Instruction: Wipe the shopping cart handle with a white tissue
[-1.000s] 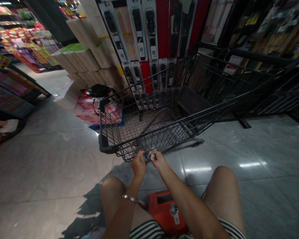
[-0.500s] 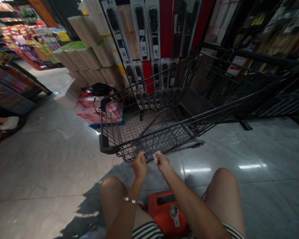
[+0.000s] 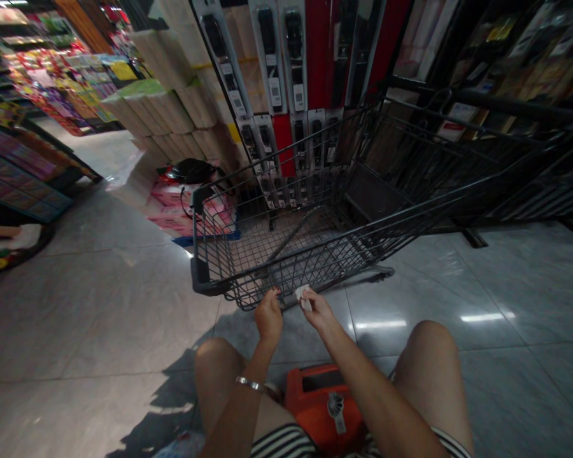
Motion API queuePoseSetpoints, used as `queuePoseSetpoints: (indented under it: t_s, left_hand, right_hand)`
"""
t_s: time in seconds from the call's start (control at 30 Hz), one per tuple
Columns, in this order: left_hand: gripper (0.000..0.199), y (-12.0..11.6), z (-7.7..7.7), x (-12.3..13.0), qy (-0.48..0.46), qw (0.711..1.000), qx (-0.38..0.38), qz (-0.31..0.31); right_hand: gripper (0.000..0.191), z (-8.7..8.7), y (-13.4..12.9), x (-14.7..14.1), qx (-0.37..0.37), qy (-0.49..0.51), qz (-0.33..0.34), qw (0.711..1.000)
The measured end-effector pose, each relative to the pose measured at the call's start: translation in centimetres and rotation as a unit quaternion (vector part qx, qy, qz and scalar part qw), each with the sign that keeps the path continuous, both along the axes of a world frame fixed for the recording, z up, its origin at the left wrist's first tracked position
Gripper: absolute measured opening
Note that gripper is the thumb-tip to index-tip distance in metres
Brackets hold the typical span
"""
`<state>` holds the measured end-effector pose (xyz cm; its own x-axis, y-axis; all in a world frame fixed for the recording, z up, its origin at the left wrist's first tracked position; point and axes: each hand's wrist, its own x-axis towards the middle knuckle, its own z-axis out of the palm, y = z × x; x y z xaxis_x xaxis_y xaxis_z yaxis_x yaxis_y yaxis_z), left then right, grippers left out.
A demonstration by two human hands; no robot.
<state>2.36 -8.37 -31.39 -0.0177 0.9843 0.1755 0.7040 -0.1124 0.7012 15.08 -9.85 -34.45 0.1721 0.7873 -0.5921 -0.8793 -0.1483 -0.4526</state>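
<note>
A dark wire shopping cart (image 3: 310,251) stands right in front of me, its basket bare inside. At the lower edge of its near side, my left hand (image 3: 268,318) is closed with the fingertips pressed together. Whether those fingers grip the cart's wire or something small cannot be made out. A crumpled white tissue (image 3: 303,296) is pinched in my right hand (image 3: 319,310), just to the right of the left one and close to the same cart side.
Between my knees sits an orange plastic stool or box (image 3: 315,401). Behind the cart hang packaged dark goods on a rack (image 3: 270,57). Paper packs (image 3: 157,114) are stacked at the left, with a black bag (image 3: 193,170) on pink packages. Grey tiled floor (image 3: 124,299) surrounds the cart.
My right hand has turned and lifted slightly, so more of the white tissue shows. The left hand stays at nearly the same spot, and the cart has not moved.
</note>
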Motion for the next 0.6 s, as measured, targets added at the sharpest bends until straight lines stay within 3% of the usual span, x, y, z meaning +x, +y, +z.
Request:
queuePoseSetpoints:
  t_s: [0.13, 0.27, 0.47, 0.6]
  left_hand:
    - [0.028, 0.1, 0.2, -0.2, -0.001, 1.0, -0.011, -0.005]
    - [0.029, 0.2, 0.3, -0.2, -0.001, 1.0, -0.018, -0.006]
    - [0.029, 0.3, 0.3, -0.3, 0.003, 1.0, -0.023, -0.012]
    - [0.029, 0.3, 0.2, -0.3, -0.004, 1.0, -0.023, -0.011]
  right_hand:
    - [0.019, -0.1, -1.6, 1.2, -0.066, -0.03, -0.005, 0.997]
    - [0.017, -0.4, -1.0, 1.3, -0.125, -0.09, -0.047, 0.987]
    - [0.012, -0.3, 1.7, -1.3, -0.14, -0.126, -0.07, 0.98]
    - [0.013, 0.0, 1.5, -1.8, -0.132, -0.1, -0.064, 0.984]
